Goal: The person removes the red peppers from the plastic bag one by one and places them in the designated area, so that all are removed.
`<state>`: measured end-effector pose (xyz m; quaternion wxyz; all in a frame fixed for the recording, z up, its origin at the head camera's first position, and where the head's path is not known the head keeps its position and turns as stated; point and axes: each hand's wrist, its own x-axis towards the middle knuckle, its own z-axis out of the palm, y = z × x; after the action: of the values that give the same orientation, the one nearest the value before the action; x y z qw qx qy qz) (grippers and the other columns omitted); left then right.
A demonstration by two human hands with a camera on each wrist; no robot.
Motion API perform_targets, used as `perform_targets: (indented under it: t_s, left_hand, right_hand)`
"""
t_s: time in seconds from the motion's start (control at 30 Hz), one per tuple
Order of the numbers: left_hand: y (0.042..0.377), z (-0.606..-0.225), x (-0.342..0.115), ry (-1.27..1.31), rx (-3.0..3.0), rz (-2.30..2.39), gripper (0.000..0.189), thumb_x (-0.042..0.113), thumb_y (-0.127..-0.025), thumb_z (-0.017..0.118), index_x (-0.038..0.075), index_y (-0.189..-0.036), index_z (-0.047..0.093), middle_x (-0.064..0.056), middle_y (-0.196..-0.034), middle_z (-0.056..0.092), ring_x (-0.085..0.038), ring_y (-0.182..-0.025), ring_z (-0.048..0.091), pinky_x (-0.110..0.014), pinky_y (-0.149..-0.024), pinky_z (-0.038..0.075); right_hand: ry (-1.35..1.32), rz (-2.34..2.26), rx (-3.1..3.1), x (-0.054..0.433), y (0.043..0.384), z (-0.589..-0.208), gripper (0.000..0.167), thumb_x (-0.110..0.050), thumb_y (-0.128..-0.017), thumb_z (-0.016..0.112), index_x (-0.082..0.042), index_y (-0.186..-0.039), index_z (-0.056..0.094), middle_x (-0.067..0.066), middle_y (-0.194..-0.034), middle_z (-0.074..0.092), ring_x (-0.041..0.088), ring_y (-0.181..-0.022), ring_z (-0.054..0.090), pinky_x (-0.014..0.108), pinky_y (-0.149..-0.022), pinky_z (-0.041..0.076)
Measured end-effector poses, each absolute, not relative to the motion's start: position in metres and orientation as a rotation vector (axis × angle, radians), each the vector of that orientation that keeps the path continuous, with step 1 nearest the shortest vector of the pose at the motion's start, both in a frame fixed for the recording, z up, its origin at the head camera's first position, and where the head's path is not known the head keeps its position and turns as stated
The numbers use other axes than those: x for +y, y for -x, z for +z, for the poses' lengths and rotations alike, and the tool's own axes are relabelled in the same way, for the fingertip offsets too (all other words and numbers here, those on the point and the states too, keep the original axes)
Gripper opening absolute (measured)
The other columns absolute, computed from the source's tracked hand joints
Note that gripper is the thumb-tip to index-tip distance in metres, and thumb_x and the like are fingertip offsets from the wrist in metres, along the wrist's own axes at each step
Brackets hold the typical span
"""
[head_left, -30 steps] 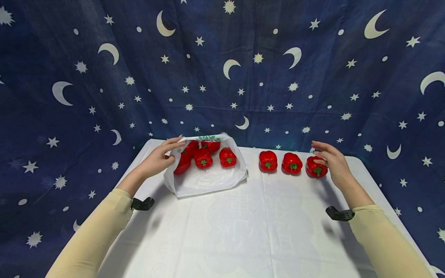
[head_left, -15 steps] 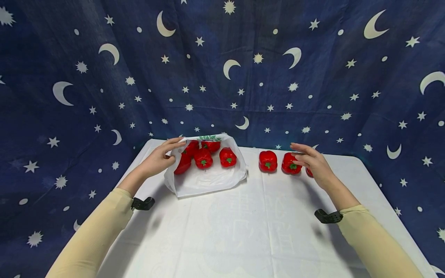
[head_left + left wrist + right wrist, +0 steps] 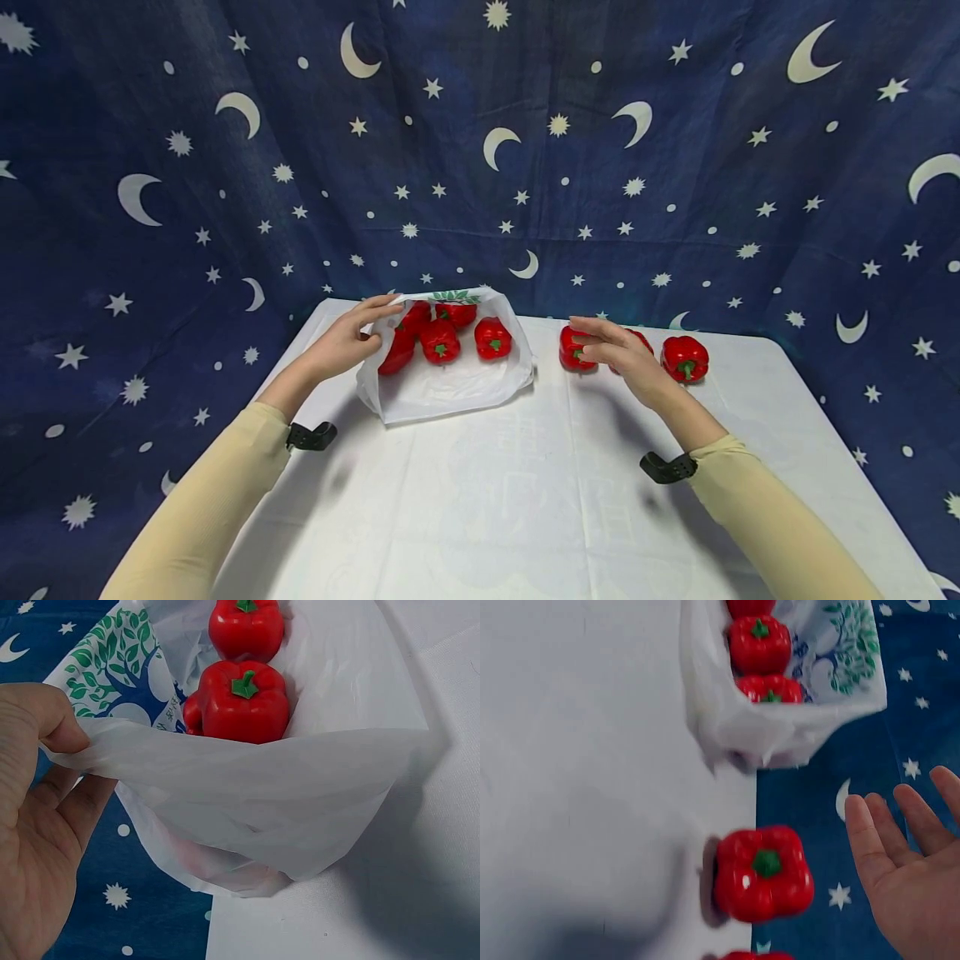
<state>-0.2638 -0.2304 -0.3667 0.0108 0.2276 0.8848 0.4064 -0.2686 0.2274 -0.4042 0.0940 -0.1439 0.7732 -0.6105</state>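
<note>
My left grip (image 3: 341, 340) pinches the rim of the white bag (image 3: 442, 398) between thumb and fingers, holding its mouth up on the left of the desk (image 3: 480, 500); several red peppers (image 3: 247, 705) lie inside. My right grip (image 3: 628, 360) is spread, its fingers straight, beside the row on the right: the near pepper (image 3: 763, 874) next to the bag, the middle pepper (image 3: 646, 339) partly hidden behind my hand, and the end pepper (image 3: 685, 359). I seem to be touching none of them. The bag looks thin, so a loosened pinch could let its rim sag over the mouth, and a hard tug might drag it and send a pepper rolling out. The row's glossy, rounded sides could slip from an off-centre hold, or a careless nudge could knock neighbours together.
</note>
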Motion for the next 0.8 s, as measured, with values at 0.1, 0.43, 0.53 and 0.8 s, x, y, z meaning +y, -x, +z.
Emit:
perform_targets:
  t_s: [0.1, 0.43, 0.53, 0.8]
  left_hand:
    - [0.264, -0.366, -0.230, -0.703, 2.757, 1.266, 0.057, -0.009, -0.097, 0.044, 0.005, -0.152, 0.049, -0.006, -0.166, 0.027, -0.029, -0.150, 0.027, -0.037, -0.079, 0.043]
    - [0.259, -0.361, -0.228, -0.696, 2.747, 1.273, 0.058, -0.009, -0.097, 0.045, 0.005, -0.152, 0.048, -0.008, -0.166, 0.027, -0.030, -0.150, 0.028, -0.043, -0.088, 0.044]
    - [0.263, -0.365, -0.229, -0.696, 2.753, 1.271, 0.058, -0.010, -0.097, 0.045, 0.004, -0.152, 0.048, -0.009, -0.166, 0.027, -0.030, -0.150, 0.028, -0.043, -0.086, 0.044]
    - [0.283, -0.390, -0.240, -0.712, 2.780, 1.256, 0.059, -0.006, -0.097, 0.047, 0.011, -0.153, 0.050, -0.002, -0.167, 0.026, -0.027, -0.151, 0.027, -0.041, -0.083, 0.044]
  right_hand:
    - [0.487, -1.821, 2.248, 0.216, 0.271, -0.407, 0.062, -0.019, -0.092, 0.062, -0.010, -0.152, 0.049, 0.012, -0.155, 0.046, 0.038, -0.140, 0.040, 0.062, -0.108, 0.034]
    - [0.585, -1.812, 2.154, 0.179, 0.274, -0.418, 0.065, -0.016, -0.094, 0.066, -0.009, -0.155, 0.045, 0.017, -0.157, 0.043, 0.041, -0.140, 0.044, 0.054, -0.108, 0.041]
    - [0.586, -1.792, 2.143, 0.168, 0.274, -0.423, 0.070, -0.014, -0.094, 0.069, -0.009, -0.158, 0.040, 0.018, -0.158, 0.040, 0.040, -0.140, 0.044, 0.051, -0.107, 0.043]
    - [0.583, -1.732, 2.143, 0.137, 0.277, -0.436, 0.074, -0.022, -0.094, 0.073, -0.009, -0.158, 0.039, 0.018, -0.159, 0.039, 0.041, -0.141, 0.041, 0.047, -0.107, 0.044]
